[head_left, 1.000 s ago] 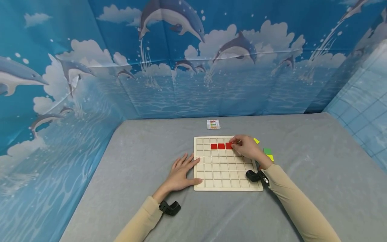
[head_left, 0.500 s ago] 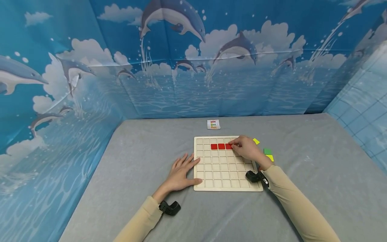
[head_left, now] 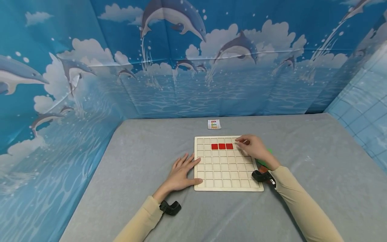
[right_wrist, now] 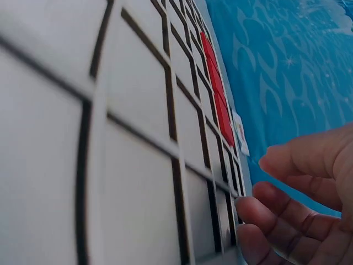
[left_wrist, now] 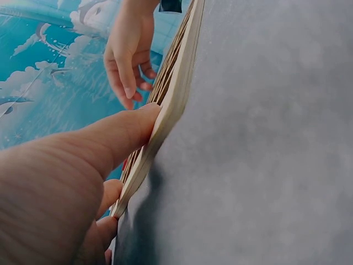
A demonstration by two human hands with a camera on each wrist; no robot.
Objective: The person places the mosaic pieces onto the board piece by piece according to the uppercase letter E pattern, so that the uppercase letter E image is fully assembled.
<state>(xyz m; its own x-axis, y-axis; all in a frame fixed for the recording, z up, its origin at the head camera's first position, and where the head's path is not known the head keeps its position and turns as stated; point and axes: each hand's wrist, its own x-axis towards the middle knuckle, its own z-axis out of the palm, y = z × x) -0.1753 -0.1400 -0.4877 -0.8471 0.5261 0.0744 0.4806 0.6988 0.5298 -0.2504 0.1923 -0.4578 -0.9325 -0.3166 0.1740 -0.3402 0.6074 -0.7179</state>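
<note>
A pale wooden grid board (head_left: 224, 168) lies flat on the grey tabletop. Three red square tiles (head_left: 222, 146) sit side by side in one of its upper rows. My left hand (head_left: 177, 175) rests at the board's left side with fingers spread, its thumb and a finger touching the rim. Over the upper right part of the board hovers my right hand (head_left: 253, 147); in the right wrist view its fingers (right_wrist: 298, 160) are loosely bent and hold nothing. The red tiles (right_wrist: 216, 91) also show there, apart from the fingertips.
A small card (head_left: 214, 124) printed with a coloured grid lies behind the board. Green pieces (head_left: 262, 163) and an orange piece (head_left: 263, 169) lie by the board's right edge, partly hidden by the right arm. A dolphin-print curtain (head_left: 193, 84) hangs behind the table.
My right hand has let go of the third red tile and drawn away to the right. That tile now shows fully in its cell. The left hand stays in place.
</note>
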